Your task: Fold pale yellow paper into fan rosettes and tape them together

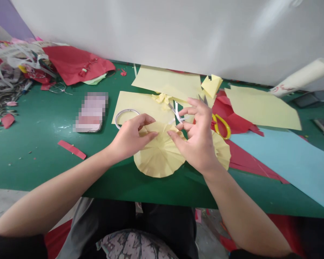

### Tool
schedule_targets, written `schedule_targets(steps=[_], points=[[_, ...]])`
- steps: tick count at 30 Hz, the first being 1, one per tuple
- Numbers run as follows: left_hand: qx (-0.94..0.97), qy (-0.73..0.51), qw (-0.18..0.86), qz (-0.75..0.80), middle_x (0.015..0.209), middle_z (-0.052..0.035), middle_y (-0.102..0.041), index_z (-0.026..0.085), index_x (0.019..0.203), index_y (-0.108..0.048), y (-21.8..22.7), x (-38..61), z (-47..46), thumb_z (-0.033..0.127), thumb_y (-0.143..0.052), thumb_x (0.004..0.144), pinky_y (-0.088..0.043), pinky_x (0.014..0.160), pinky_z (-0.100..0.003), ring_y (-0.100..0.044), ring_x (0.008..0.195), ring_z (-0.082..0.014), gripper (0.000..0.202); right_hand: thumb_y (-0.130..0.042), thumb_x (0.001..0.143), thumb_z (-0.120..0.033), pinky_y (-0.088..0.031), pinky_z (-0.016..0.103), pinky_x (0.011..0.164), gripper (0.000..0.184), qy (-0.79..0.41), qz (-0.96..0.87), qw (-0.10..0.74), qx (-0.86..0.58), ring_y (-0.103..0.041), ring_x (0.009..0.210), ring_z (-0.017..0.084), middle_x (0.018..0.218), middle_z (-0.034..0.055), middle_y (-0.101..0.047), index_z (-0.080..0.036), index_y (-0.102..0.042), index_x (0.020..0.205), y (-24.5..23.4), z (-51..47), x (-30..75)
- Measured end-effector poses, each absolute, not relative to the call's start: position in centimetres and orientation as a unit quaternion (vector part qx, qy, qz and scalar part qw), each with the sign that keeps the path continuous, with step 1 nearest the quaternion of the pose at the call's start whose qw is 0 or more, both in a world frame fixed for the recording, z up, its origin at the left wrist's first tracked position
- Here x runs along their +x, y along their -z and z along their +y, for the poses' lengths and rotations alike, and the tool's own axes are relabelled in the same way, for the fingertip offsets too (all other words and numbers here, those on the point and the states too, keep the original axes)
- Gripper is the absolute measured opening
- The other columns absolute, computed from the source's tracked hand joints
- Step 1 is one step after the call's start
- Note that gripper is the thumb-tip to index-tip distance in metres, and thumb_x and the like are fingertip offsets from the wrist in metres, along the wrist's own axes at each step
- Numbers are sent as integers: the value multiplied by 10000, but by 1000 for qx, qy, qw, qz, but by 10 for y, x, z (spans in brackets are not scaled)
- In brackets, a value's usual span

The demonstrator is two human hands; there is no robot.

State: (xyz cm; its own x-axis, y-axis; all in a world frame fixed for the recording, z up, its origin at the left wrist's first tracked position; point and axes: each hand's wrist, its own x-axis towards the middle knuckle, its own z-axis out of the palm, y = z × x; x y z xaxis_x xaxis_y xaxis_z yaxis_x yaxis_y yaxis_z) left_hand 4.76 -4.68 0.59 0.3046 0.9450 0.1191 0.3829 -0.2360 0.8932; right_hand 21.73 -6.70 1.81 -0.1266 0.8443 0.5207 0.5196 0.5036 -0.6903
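Note:
Both hands are at a round, pleated yellow paper rosette (159, 160) near the table's front edge. My left hand (133, 136) pinches its upper left part between thumb and fingers. My right hand (197, 135) has its thumb and a finger on the upper right part, the other fingers raised. Close to those raised fingers is a curled white strip (177, 111); whether they touch it I cannot tell. Partly behind my right hand lies a second pleated yellow rosette (223, 149). A roll of white tape (118, 117) rests beside my left hand.
Yellow-handled scissors (223, 127) lie right of my right hand. Yellow sheets (167, 81), red paper (245, 158) and a light blue sheet (288, 154) spread over the green table (51, 154). A blurred phone (91, 111) and a heap of scraps (16, 68) are at left.

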Motion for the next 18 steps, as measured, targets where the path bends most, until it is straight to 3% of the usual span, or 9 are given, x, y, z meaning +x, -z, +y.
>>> schedule_targets(steps=[2, 6, 9, 14, 18], points=[[722, -326, 393, 468, 880, -21, -588, 179, 920, -518, -7, 47, -47, 236, -564, 707, -439, 700, -266, -557, 809, -137, 225, -519, 751, -123, -559, 328, 645, 610, -178, -738, 464, -456, -493, 1046, 207, 1212, 51, -387, -358, -255, 1248, -19, -67, 217], [744, -281, 385, 468, 720, 4, -561, 162, 865, -558, -14, 48, -49, 259, -524, 725, -374, 539, -224, -470, 575, -79, 174, -519, 748, -109, -563, 321, 655, 617, -193, -760, 440, -438, -491, 1050, 200, 1228, 44, -395, -350, -259, 1253, -20, -68, 216], [742, -264, 376, 488, 580, 36, -476, 159, 779, -568, -16, 49, -49, 229, -504, 720, -325, 481, -211, -386, 489, -61, 113, -522, 754, -117, -547, 377, 772, 616, -190, -763, 433, -441, -501, 1057, 197, 1225, 42, -415, -346, -249, 1257, -22, -69, 217], [722, -276, 363, 521, 795, -9, -605, 164, 869, -546, -11, 47, -49, 162, -484, 704, -386, 545, -226, -488, 573, -82, 176, -521, 760, -134, -466, 489, 880, 577, -160, -760, 429, -462, -502, 1080, 227, 1120, 60, -499, -314, -258, 1240, -26, -71, 218], [736, -285, 330, 518, 878, -38, -615, 154, 911, -532, -10, 46, -49, 113, -481, 678, -413, 619, -244, -547, 717, -125, 243, -501, 784, -184, -489, 459, 848, 485, -207, -758, 445, -429, -580, 894, 180, 932, 22, -551, -316, -273, 1192, -28, -74, 218]])
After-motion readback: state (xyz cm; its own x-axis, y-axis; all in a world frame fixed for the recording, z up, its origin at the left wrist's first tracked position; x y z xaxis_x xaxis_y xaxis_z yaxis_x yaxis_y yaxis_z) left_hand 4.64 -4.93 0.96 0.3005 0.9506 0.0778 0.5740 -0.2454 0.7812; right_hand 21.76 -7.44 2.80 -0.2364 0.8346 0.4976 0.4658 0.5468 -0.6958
